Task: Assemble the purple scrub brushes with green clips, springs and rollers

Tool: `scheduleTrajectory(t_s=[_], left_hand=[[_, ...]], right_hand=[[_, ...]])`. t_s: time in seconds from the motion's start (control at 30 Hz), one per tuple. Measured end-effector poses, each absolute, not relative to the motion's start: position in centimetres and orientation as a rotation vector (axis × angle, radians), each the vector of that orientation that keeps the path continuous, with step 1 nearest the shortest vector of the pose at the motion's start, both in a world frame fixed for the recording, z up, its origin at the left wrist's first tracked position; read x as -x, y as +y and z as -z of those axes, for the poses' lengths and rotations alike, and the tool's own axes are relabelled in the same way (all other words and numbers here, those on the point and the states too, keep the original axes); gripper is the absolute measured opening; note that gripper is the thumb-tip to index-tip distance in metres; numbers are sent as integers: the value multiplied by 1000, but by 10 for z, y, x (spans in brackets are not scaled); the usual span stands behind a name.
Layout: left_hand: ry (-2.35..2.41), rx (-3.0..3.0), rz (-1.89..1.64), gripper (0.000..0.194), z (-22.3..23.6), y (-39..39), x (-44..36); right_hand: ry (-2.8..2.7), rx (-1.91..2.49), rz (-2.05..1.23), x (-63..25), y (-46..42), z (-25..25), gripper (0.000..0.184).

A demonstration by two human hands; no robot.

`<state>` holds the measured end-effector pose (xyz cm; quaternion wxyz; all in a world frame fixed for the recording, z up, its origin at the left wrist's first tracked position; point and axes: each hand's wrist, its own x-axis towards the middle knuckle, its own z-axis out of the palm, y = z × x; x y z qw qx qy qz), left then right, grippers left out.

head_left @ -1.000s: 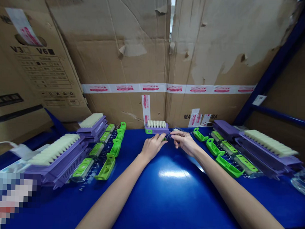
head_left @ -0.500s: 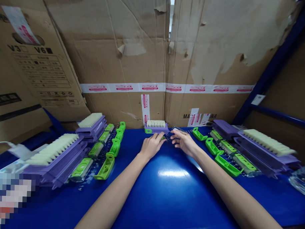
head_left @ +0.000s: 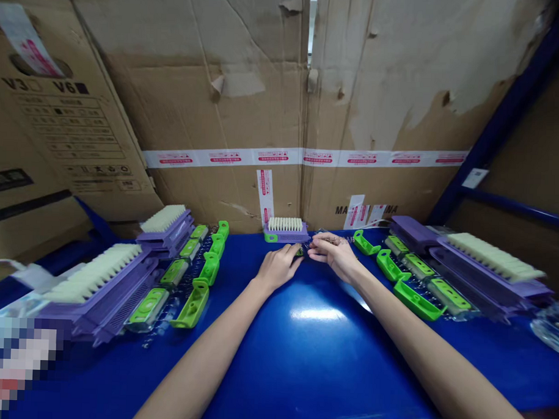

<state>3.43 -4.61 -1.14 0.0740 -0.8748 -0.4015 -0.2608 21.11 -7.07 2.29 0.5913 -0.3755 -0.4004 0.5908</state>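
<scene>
Both my hands reach to the far middle of the blue table [head_left: 311,345]. My left hand [head_left: 278,267] and my right hand [head_left: 335,255] meet with fingers pinched on a small green and clear part [head_left: 304,251] between them. Just behind it stands a purple brush with white bristles [head_left: 285,229], a green tab at its left end. What exactly the fingertips grip is partly hidden.
On the left lie purple brushes [head_left: 98,282], clear-green inserts [head_left: 174,272] and green handles [head_left: 193,304] in rows. The right holds more green handles [head_left: 416,300], inserts [head_left: 448,295] and purple brushes [head_left: 493,263]. Cardboard boxes [head_left: 265,105] wall the back; a blue rack post [head_left: 493,119] rises right.
The hands have closed a little nearer each other over the small part. The view has tilted slightly. Nothing else moved.
</scene>
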Motion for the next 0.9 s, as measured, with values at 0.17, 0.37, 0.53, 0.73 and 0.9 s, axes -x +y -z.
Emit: scheduleTrajectory(t_s=[0.17,0.37,0.53,0.73,0.9], left_hand=[[-1215,2624,937,31,17,-42,-34],[-1209,2708,999,28,15,-45,-34],[-1125,2828,847,27,8,-50,-33],[-1322,2718,806,25,3,-51,-34],[-1280,2649,956,23,6,-49,-32]], right_hand=[[-1009,912,-1400,-215,-72,-24,26],[-986,975,-1353,-221,-66,-18,28],[-984,849,-1255,-219,-64,-20,30],[-1204,822,-1239,-223,-67,-21,26],[-1188,1098,-1229,-225,-63,-17,28]])
